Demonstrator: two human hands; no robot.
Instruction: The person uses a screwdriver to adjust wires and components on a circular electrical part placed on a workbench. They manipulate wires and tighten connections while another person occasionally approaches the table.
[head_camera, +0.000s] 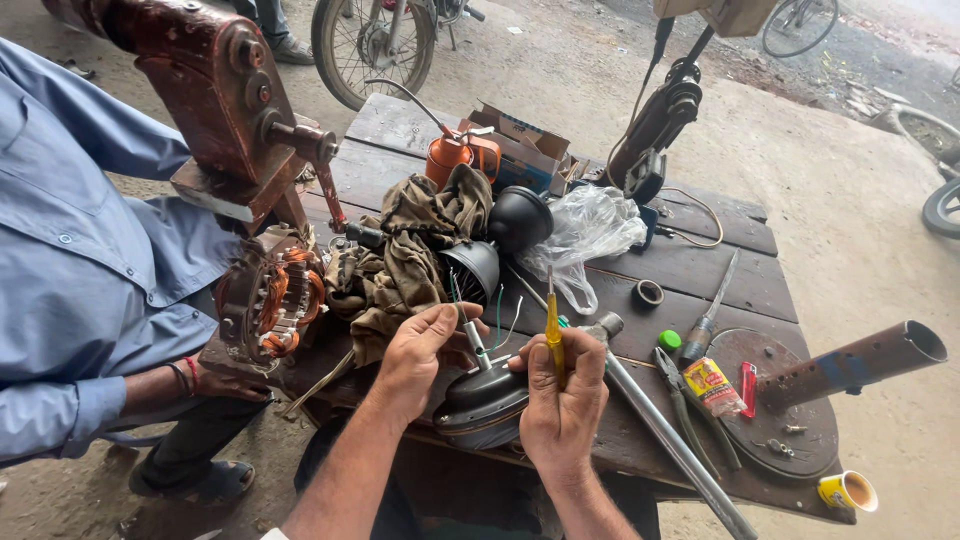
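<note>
Outdoor wooden tabletop (700, 270), cluttered. Motor (480, 400) at near edge. Left hand (420, 355) pinches its shaft; right hand (562, 395) grips yellow screwdriver (553, 335). Likely mid-disassembly; next needs the tip seated squarely.

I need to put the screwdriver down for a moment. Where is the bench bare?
Bare boards lie right of the plastic bag, between the tape ring and the bench's right edge. A smaller strip shows at the far left corner behind the oil can. Around the motor, rag, pliers and round plate it is crowded.
</note>
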